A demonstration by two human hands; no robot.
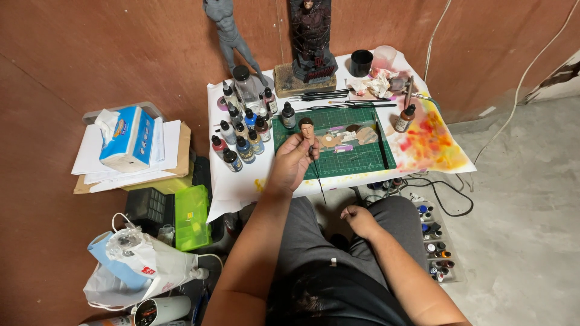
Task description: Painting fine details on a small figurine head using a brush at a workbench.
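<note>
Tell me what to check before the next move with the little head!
1. Left hand grips the small head on its stick: ok, the fingers wrap the stick and the head stands upright.
2. Right hand is free: ok, it rests on the knee, holding nothing I can see.
3. Brushes within reach: ok, they lie along the far edge of the green mat.
4. Paint bottles capped: ok as far as I can see; they stand upright left of the mat.
5. Paint ready on the palette: cannot tell whether it is wet.
</note>
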